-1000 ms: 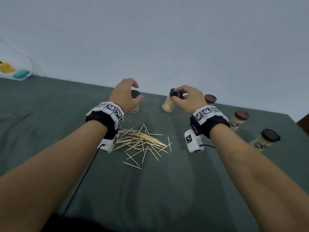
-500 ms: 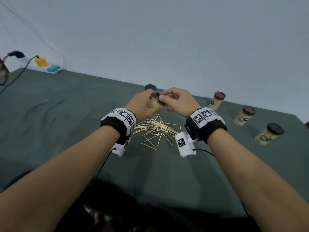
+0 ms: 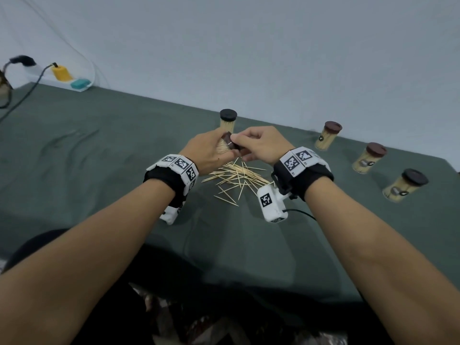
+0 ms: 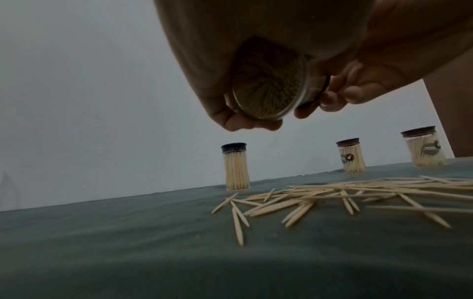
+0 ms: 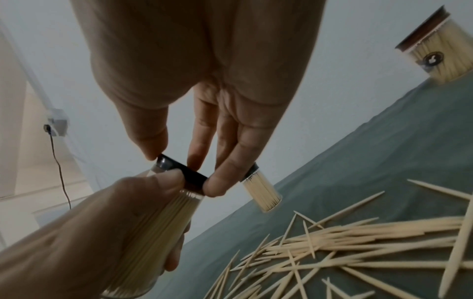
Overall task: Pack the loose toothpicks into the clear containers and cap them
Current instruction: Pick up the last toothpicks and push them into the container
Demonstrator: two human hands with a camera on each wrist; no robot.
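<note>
Both hands have come together above the loose toothpicks [image 3: 237,179]: left hand [image 3: 207,154] now wraps the clear container [image 5: 151,228], held tilted in the air, while right hand [image 3: 261,145] pinches its dark cap [image 5: 183,174] w/ thumb and fingertips. Step, I'd say: working the cap off so more picks go in. Next needs a firm hold on the body, cap lifted clear. Four capped containers stand behind; small dark labels, unreadable.
</note>
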